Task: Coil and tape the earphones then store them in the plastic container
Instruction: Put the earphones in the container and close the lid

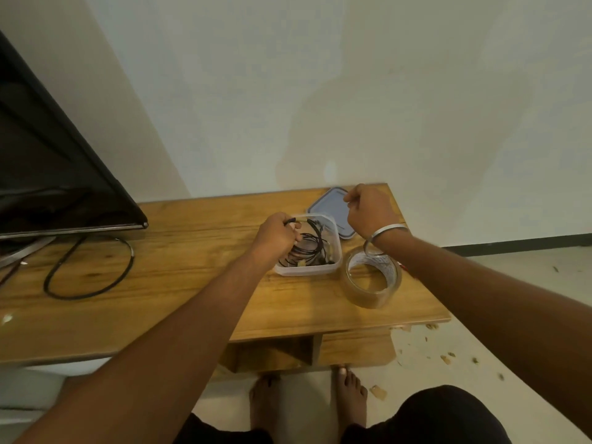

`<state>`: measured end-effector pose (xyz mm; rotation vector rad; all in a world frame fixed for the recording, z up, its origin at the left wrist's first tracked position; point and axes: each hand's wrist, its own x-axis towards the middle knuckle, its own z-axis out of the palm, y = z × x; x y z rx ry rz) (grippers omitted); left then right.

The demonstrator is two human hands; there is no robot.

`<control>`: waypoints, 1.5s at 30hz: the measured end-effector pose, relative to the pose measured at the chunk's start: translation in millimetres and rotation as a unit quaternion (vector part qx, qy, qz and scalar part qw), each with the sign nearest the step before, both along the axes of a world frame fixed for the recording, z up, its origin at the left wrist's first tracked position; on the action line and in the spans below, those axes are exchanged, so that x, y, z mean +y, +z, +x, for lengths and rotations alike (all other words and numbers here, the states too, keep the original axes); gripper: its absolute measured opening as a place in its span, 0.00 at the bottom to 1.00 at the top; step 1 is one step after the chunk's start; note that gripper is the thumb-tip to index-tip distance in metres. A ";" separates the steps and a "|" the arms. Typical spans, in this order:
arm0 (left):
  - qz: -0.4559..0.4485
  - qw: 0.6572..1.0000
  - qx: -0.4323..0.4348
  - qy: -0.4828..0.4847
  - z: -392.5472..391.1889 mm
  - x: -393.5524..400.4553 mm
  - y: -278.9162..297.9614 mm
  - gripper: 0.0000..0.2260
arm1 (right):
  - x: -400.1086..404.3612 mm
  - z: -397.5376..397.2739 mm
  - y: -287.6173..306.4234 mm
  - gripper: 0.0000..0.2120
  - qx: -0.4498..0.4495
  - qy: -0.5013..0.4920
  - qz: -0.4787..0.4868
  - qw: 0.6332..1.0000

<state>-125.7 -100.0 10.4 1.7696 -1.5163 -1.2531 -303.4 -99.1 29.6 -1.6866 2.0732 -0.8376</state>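
A clear plastic container (334, 251) stands on the wooden table (192, 283). Black earphones (309, 249) lie coiled and tangled inside it. My left hand (277, 233) is over the container's left rim, its fingers pinched on a black end of the earphone wire. My right hand (370, 209) is raised above the back right of the container, closed in a loose fist; a thin wire may run to it, but I cannot make it out. A roll of clear tape (371, 277) sits to the right of the container, below my right wrist.
The container's blue-grey lid (333, 203) lies flat behind it near the wall. A dark screen (57, 174) stands at the left with a black cable (89, 267) looped on the table. Scraps litter the floor at the right. My bare feet are under the table's front edge.
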 end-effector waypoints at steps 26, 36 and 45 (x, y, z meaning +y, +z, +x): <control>-0.222 0.893 -0.377 -0.107 7.9 10.6 -18.2 0.13 | -17.7 -0.1 -41.1 0.13 0.257 0.126 0.186 0.940; -0.147 0.974 -0.166 0.050 23.3 7.9 -25.4 0.09 | -25.3 5.7 -45.8 0.05 0.285 0.127 0.176 0.934; -0.073 0.985 -0.128 0.086 43.1 8.2 -24.6 0.14 | -12.4 9.7 -11.5 0.16 0.188 0.086 0.062 0.977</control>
